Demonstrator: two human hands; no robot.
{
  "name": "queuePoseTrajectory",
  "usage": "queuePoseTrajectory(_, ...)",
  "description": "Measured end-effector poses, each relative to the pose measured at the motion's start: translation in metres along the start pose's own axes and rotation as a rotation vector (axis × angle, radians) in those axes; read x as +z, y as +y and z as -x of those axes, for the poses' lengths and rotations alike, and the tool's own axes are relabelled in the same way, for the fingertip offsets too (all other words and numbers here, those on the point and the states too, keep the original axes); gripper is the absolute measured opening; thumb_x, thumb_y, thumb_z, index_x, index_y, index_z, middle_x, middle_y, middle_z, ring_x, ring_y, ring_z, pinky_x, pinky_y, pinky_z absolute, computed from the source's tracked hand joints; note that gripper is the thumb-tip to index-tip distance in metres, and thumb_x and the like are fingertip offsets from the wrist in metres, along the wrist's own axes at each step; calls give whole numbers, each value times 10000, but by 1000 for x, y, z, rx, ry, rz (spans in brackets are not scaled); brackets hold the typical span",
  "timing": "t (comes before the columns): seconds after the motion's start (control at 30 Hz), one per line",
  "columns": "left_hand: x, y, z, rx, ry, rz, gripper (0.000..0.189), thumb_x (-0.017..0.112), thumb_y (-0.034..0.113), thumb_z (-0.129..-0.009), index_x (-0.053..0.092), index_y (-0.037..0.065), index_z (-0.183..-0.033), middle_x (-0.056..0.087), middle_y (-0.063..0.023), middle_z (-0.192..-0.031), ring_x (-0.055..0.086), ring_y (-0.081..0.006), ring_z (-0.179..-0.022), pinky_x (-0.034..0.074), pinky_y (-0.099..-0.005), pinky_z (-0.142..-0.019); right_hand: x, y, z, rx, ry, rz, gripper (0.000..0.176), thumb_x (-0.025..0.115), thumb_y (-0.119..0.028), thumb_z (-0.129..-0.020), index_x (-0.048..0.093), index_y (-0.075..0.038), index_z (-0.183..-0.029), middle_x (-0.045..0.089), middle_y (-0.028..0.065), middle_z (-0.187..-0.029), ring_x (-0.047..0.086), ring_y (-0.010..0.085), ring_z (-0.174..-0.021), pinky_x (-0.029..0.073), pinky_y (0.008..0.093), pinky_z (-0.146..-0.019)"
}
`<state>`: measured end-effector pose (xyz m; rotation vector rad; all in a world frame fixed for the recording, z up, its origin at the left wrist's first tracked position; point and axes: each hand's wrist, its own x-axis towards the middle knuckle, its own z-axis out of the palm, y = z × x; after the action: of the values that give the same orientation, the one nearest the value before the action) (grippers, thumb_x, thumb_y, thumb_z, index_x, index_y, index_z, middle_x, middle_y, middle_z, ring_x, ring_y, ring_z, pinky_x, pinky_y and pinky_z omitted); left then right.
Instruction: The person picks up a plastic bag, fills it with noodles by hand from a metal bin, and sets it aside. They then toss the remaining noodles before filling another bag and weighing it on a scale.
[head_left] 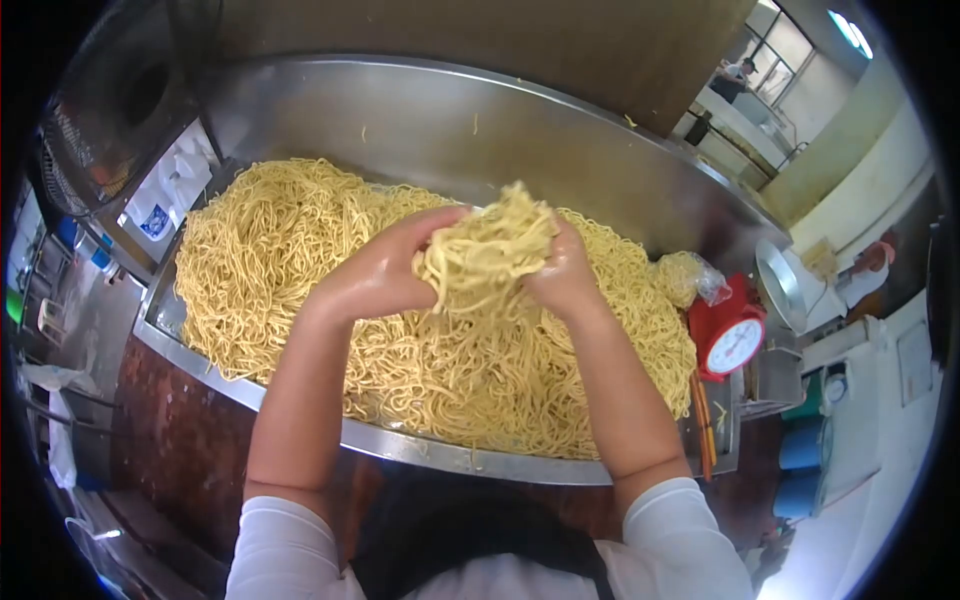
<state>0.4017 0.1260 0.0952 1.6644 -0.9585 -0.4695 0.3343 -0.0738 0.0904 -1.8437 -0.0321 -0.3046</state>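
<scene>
A wide heap of yellow noodles (270,250) covers much of a shallow metal tray (400,440). Above its middle, a clump of noodles (490,245) is lifted between my two hands, with strands hanging down toward the heap. My left hand (385,268) curls round the clump's left side, its thumb below and fingers partly behind the noodles. On the other side, my right hand (565,270) grips the clump, its fingertips mostly hidden by strands.
Right of the heap stand a red dial scale (727,335) and a plastic bag of noodles (690,280). Chopsticks (704,425) lie by the tray's right end. A metal backsplash (430,120) rises behind. A fan (75,165) is at left; another person (735,80) stands far off.
</scene>
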Motion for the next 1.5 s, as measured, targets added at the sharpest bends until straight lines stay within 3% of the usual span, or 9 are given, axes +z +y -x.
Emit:
queuePoseTrajectory(0.23,115,-115,-33,111,108,-170,574,749,178,-780,514,63,-1290,643,-139,-1136,658,-263,-947,536,-362,-921,-15,-35,4,-6,86,-412,394,679,-67,-855,553,-22,-1225,635,108,-1169,641,210,-1043,548,357,-900)
queuePoseTrajectory(0.3,112,-119,-20,-318,45,-148,404,741,244,-789,641,73,-1141,682,-145,-1050,664,-273,-966,547,-396,-867,-41,-41,2,-26,79,-637,429,648,-162,-910,513,-34,-1297,606,119,-1228,628,238,-1084,548,389,-917)
queuePoseTrajectory(0.37,105,-166,12,-117,291,-191,291,735,175,-781,673,52,-1037,694,-128,-895,668,-243,-813,541,-386,-743,-69,-47,3,-103,93,-640,439,655,-171,-910,517,-45,-1307,611,116,-1217,627,244,-1084,556,400,-902)
queuePoseTrajectory(0.6,31,-212,61,-677,610,133,183,591,201,-915,629,51,-1013,601,-46,-746,541,-160,-602,454,-302,-501,-147,-40,1,-179,271,-652,355,683,-189,-886,604,-43,-1200,660,113,-1109,660,261,-979,586,425,-831)
queuePoseTrajectory(0.87,-12,-280,73,-584,914,1271,202,566,340,-937,575,144,-889,526,-15,-659,465,-151,-508,392,-287,-454,-188,-67,-3,-194,344,-461,317,714,-125,-867,611,-61,-1160,662,70,-1022,664,207,-903,595,380,-752)
queuePoseTrajectory(1.07,-38,-280,102,-484,556,884,220,744,151,-785,617,80,-951,595,-47,-751,560,-150,-602,466,-291,-514,-173,-70,5,-116,449,-538,263,721,-128,-868,635,-63,-1108,671,46,-1020,670,198,-917,591,369,-766)
queuePoseTrajectory(1.13,-48,-255,110,-530,288,-368,402,764,173,-760,625,36,-1112,666,-122,-955,652,-243,-796,536,-352,-648,-163,-66,6,-84,500,-491,269,721,-138,-869,634,-63,-1113,668,39,-1031,667,193,-927,587,365,-773)
queuePoseTrajectory(1.17,-51,-217,106,-635,131,-564,585,752,208,-750,565,5,-1266,620,-229,-1205,563,-390,-1172,445,-397,-1002,-167,-56,4,-66,372,-502,278,725,-151,-867,633,-69,-1116,666,37,-1038,665,189,-931,582,368,-778)
queuePoseTrajectory(1.5,44,-52,3,-8,80,2,1042,859,383,-667,313,95,-1506,325,-195,-1536,321,-304,-1422,266,-487,-1163,-100,-30,7,3,202,-569,237,691,-171,-887,622,-64,-1088,662,45,-973,662,153,-840,569,317,-731)
